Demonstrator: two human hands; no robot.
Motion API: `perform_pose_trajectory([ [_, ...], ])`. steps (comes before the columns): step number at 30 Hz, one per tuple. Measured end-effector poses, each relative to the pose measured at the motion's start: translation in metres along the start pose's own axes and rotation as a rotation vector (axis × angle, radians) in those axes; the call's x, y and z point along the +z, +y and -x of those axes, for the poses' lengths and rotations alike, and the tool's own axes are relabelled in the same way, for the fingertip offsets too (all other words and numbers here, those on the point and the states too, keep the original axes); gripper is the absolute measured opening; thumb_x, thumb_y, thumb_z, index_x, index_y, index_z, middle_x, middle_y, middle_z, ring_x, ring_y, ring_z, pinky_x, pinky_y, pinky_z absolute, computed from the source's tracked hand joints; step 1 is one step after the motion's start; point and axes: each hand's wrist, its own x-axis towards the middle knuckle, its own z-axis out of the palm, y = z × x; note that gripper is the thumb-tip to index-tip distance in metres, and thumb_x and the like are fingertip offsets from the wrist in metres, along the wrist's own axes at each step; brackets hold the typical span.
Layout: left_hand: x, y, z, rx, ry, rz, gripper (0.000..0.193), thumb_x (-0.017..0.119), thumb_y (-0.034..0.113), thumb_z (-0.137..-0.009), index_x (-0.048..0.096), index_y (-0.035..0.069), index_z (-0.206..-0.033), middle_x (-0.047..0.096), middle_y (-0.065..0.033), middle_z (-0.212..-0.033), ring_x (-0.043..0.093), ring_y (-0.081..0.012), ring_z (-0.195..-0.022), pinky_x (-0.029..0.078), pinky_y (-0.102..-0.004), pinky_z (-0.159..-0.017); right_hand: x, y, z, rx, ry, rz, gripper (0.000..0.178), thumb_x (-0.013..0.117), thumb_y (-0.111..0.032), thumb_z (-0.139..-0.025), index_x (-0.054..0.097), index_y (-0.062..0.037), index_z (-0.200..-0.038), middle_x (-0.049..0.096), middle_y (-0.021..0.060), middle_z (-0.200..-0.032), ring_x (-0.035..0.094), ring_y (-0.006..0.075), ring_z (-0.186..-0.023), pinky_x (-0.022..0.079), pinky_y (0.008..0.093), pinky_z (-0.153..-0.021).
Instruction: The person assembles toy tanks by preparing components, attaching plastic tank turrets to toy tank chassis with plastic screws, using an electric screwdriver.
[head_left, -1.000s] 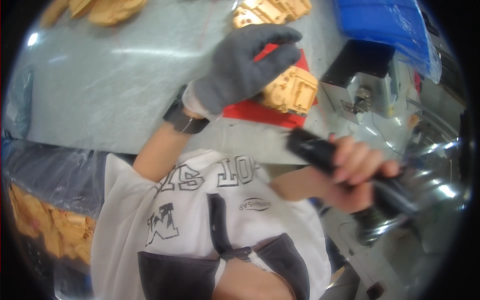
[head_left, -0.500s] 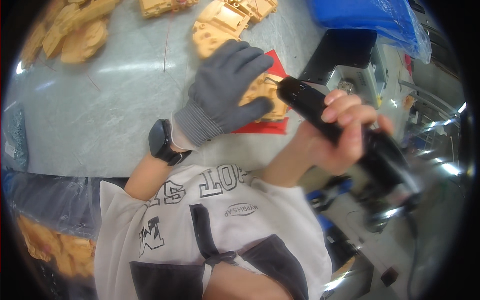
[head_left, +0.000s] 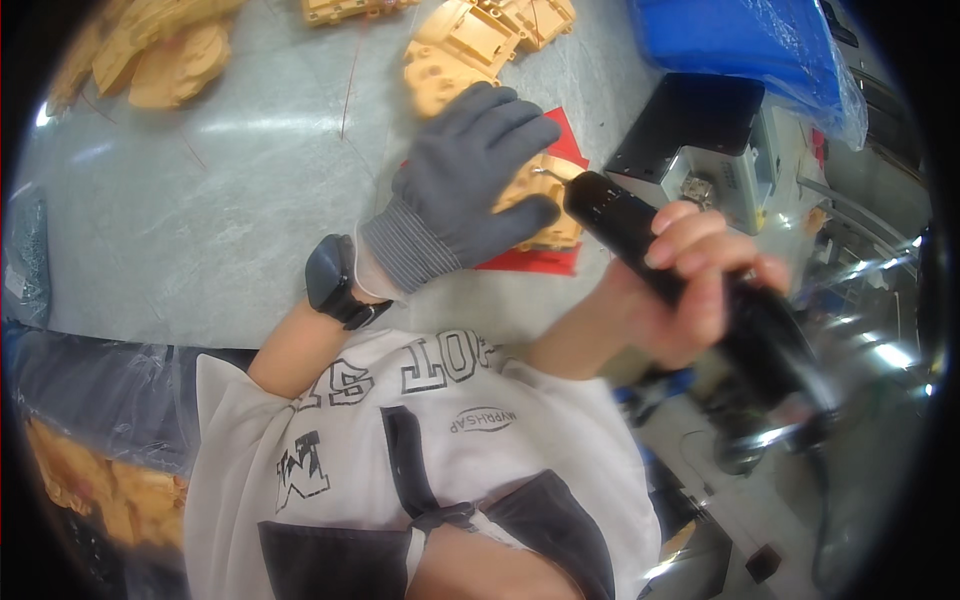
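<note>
My left hand (head_left: 478, 180), in a grey knitted glove, lies over a tan moulded plastic part (head_left: 556, 235) on a red sheet (head_left: 545, 262). Its fingers are stretched out and apart, with the thumb resting on the part's near side; the palm hides the part's left portion. My bare right hand (head_left: 690, 270) is wrapped round a black handheld power tool (head_left: 625, 225), tilted down to the left. The tool's thin metal tip meets the part's upper surface between my left thumb and forefinger; whether it touches cannot be made out. A cord trails from the tool's rear.
More tan parts (head_left: 455, 60) lie beyond my left hand, and a pile (head_left: 180, 65) sits far left. A black-topped box (head_left: 690, 120) stands right of the red sheet, near a blue plastic-wrapped bundle (head_left: 750, 40). Bagged tan parts (head_left: 100, 490) lie below the grey table's (head_left: 240, 240) near edge.
Both hands, the tool and the table things sit slightly farther right in view. The tool's tip is still at the part, and both hands keep nearly the same pose.
</note>
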Motion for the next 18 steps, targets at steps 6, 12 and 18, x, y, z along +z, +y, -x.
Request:
perform_pose_trajectory([
  [6, -0.0011, -0.0001, -0.0002, -0.008, -0.012, 0.002, 0.052, 0.072, 0.019, -0.060, 0.052, 0.002, -0.105, 0.055, -0.0138, -0.104, 0.050, -0.0336, -0.101, 0.042, -0.0409, -0.088, -0.0011, -0.0001, -0.0006, 0.004, -0.027, -0.023, 0.044, 0.050, -0.001, -0.073, 0.035, -0.0046, -0.114, 0.048, 0.0093, -0.066, 0.050, 0.0200, -0.049, 0.044, 0.0349, -0.052],
  [12, -0.0017, -0.0010, 0.0009, -0.016, -0.007, 0.003, 0.049, 0.072, 0.019, -0.060, 0.054, 0.004, -0.103, 0.055, -0.0133, -0.104, 0.050, -0.0332, -0.101, 0.042, -0.0406, -0.087, -0.0014, 0.0016, -0.0020, 0.002, -0.050, -0.015, 0.043, 0.050, 0.000, -0.073, 0.036, -0.0037, -0.113, 0.049, 0.0097, -0.066, 0.050, 0.0198, -0.049, 0.044, 0.0346, -0.052],
  [18, 0.0009, 0.0029, 0.0030, -0.071, 0.020, 0.012, 0.039, 0.071, 0.015, -0.060, 0.057, 0.007, -0.095, 0.056, -0.0122, -0.101, 0.051, -0.0321, -0.100, 0.043, -0.0401, -0.087, -0.0013, 0.0001, -0.0022, 0.019, -0.007, -0.021, 0.042, 0.049, 0.000, -0.072, 0.036, -0.0040, -0.112, 0.048, 0.0089, -0.063, 0.050, 0.0199, -0.049, 0.044, 0.0345, -0.052],
])
